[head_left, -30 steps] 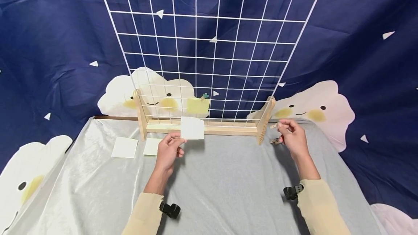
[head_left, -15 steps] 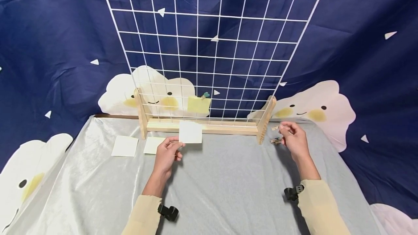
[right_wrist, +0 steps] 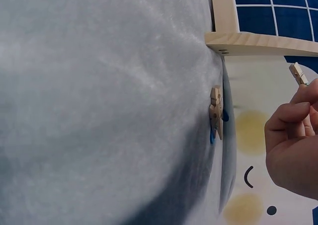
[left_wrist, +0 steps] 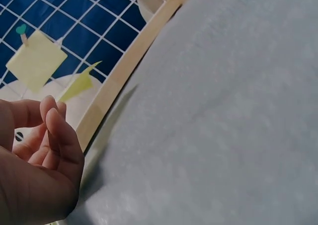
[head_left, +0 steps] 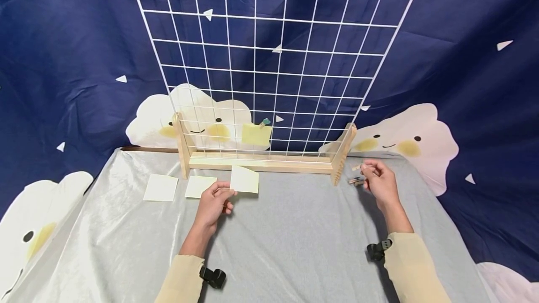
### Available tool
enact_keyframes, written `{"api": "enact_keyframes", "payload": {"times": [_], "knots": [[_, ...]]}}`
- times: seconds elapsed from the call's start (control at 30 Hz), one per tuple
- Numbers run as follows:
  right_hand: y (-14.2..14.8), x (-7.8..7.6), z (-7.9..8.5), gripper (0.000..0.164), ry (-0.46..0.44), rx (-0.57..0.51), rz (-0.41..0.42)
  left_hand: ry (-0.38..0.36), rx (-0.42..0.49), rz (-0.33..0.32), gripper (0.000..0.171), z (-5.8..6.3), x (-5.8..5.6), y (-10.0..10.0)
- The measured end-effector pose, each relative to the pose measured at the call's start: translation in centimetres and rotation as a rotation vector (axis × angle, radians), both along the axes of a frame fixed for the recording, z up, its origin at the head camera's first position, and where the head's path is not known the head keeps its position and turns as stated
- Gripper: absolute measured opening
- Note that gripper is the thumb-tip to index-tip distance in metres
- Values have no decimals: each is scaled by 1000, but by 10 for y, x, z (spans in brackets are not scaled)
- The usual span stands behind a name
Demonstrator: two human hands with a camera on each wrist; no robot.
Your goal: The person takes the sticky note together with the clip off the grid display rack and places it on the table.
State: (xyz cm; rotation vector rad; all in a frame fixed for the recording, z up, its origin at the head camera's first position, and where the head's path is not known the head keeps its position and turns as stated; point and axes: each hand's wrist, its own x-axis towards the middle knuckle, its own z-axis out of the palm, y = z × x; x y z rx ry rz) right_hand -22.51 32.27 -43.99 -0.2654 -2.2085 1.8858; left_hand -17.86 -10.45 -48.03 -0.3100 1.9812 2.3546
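Observation:
My left hand point(head_left: 214, 202) pinches a pale yellow sticky note point(head_left: 244, 180) by its lower left corner, raised in front of the stand's wooden base. In the left wrist view that note point(left_wrist: 79, 85) shows nearly edge-on beyond the fingertips. At the right end of the stand, my right hand point(head_left: 381, 182) pinches a small wooden clothespin point(right_wrist: 298, 74) between thumb and fingers. Below it, wooden clothespins point(right_wrist: 216, 113) with blue parts lie on the cloth. A yellow note point(head_left: 256, 135) hangs on the white wire grid point(head_left: 275, 65) under a clothespin with a green heart point(head_left: 265, 122).
Two pale notes lie on the grey cloth at the left: one note point(head_left: 160, 187) farther out, another note point(head_left: 200, 186) beside my left hand. The grid stands in a wooden base point(head_left: 261, 165) with upright side pieces. Behind it hangs a blue curtain point(head_left: 446, 69) with clouds.
My left hand has come down and slightly left with its note, which now tilts and bends more. The right hand has lowered only slightly, still holding the clothespin.

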Motion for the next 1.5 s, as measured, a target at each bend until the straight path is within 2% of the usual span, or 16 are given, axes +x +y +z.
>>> {"api": "enact_keyframes", "payload": {"times": [0.13, 0.27, 0.47, 0.77, 0.93, 1.13, 1.5], "knots": [[2, 1, -1, 10, -22, -2, -2, -15, -7, 0, 21, -3, 2, -3], [6, 2, -3, 24, -39, -3, -14, -16, -35, -5, 19, -5, 2, -5], [11, 2, -6, 36, -62, 54, -13, -30, -85, -7, 18, -7, 3, -7], [17, 2, -16, 38, -95, 87, 5, -51, -105, -4, 24, -4, 6, -8], [21, 1, -23, 36, -120, 91, 14, -62, -113, -4, 25, -6, 7, -10], [24, 2, -27, 33, -166, 106, 35, -75, -135, 23, 20, -5, 8, -10], [28, -3, -33, 37, -262, 136, 35, -91, -203, 30, 12, -8, 7, -12]]}}
